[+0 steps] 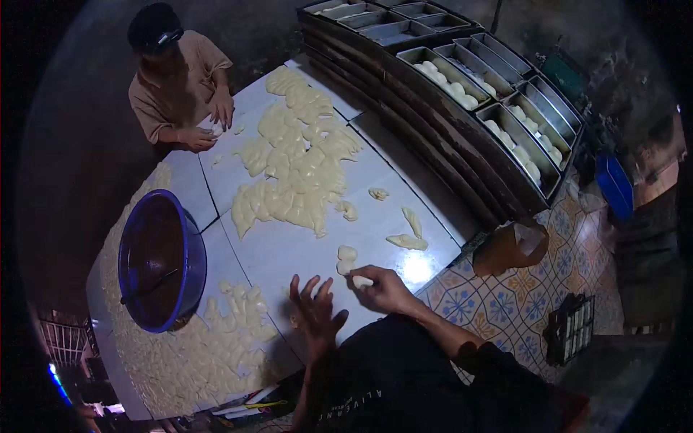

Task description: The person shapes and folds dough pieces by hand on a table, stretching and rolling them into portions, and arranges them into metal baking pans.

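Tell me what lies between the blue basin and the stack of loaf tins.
In the head view: a broad spread of pale dough pieces, plus a few separate pieces, on the white tabletop.

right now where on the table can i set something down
Bare tabletop lies between the big dough spread and the left hand, and left of the two dough strips. Crowded: below the purple basin, where dough pieces lie.
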Demonstrator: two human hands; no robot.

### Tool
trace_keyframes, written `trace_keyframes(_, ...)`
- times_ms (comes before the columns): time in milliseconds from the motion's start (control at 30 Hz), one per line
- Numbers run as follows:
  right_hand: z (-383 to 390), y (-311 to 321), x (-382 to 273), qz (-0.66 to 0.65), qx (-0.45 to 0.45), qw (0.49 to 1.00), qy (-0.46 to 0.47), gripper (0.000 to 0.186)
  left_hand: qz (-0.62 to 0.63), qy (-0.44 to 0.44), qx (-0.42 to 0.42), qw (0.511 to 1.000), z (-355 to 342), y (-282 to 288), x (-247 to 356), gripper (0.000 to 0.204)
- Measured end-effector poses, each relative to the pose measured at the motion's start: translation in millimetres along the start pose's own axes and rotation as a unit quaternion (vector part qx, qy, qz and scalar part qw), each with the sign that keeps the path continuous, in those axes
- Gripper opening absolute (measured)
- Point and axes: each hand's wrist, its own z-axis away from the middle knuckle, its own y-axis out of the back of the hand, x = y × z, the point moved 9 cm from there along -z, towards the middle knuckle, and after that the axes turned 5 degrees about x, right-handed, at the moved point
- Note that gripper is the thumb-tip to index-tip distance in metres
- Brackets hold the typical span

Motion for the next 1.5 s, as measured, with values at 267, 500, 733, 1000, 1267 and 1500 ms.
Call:
trace_keyframes(267,2.9,44.0,-1.9,0.21,0.132,0.953,0.175,0.032,0.279,0.211,0.191,0.917,11.7,49.5,-52.5,0.042)
trace_keyframes(500,19.4,17.7,20.0,0.35,-0.011,0.919,0.18,0.029,0.237,0.195,0.107,0.946,16.4,30.6,-67.3,0.023)
trace_keyframes(733,41.8,-25.9,-88.0,-0.061,-0.166,0.966,0.187,0.04,0.237,0.094,0.096,0.962,27.6,32.9,-42.9,0.023)
trace_keyframes(1000,17.7,-67.5,-124.0,-0.058,0.011,0.969,0.239,0.029,0.09,0.011,0.221,0.971,32.3,62.7,-1.5,0.024)
trace_keyframes(1267,0.1,-114.7,-138.8,-0.029,-0.168,0.926,0.337,0.055,0.426,0.149,0.185,0.873,26.0,58.7,-47.6,0.018)
trace_keyframes(1500,-28.0,-129.2,-106.5,-0.194,-0.271,0.925,0.181,0.109,0.757,0.165,-0.03,0.632,1.1,41.9,-15.0,0.053)
